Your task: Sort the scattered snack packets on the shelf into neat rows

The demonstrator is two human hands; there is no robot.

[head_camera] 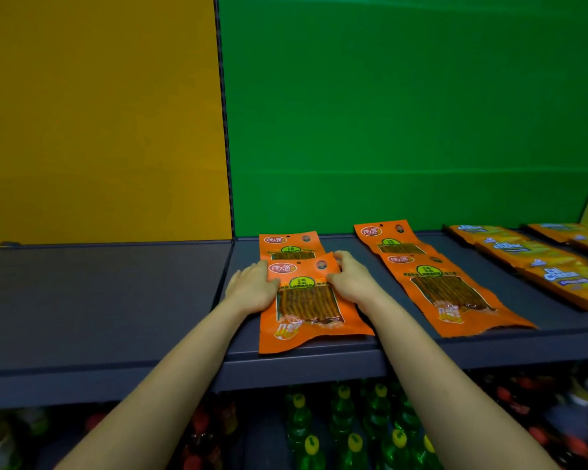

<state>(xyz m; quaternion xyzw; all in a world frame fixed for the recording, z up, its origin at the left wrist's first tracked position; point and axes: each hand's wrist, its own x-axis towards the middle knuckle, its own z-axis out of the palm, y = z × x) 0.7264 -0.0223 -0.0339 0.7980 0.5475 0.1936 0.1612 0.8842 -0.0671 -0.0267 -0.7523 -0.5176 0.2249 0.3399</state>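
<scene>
An orange snack packet [306, 307] with a clear window lies at the front of the dark shelf [116, 300], overlapping a second like packet [287, 245] behind it. My left hand [252, 283] holds its left edge, and my right hand [350, 276] holds its right edge near the top corner. Two more orange packets lie to the right, one at the back [391, 240] and one in front [452, 293], also overlapping. Further right, yellow-orange cheese cracker packets [537, 256] lie in rows.
The shelf backs onto a yellow panel [99, 113] and a green panel [404, 113] split by a dark upright. The shelf's left section holds nothing. Below the front edge stand green bottles [347, 429] with yellow caps and red-capped bottles.
</scene>
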